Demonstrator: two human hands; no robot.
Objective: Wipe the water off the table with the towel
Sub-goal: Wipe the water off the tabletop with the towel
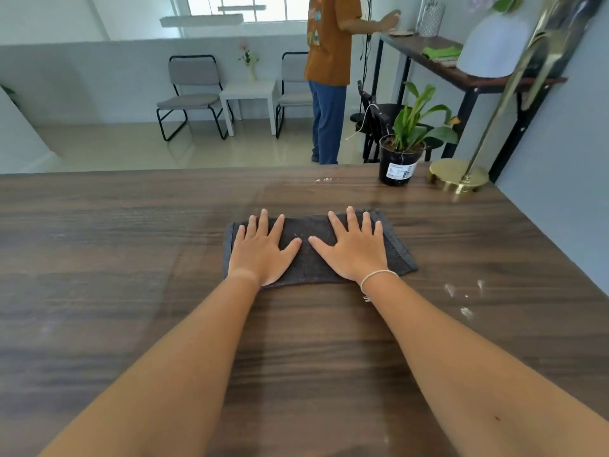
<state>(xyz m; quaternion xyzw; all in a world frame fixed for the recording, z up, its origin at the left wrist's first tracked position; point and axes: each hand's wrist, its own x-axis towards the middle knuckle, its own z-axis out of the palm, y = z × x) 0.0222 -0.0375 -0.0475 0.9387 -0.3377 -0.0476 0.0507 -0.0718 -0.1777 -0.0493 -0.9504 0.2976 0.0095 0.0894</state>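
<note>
Pressing flat, palms down, the left hand (262,249) and right hand (354,247) lie side by side on a dark grey folded towel (313,258), fingers spread, thumbs nearly meeting. The towel rests mid-table (99,258), with water droplets (463,296) near its right.

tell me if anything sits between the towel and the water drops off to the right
Nothing visible does. Only bare table lies between the towel, flat under both hands, and the water drops. The potted plant stands farther back.
</note>
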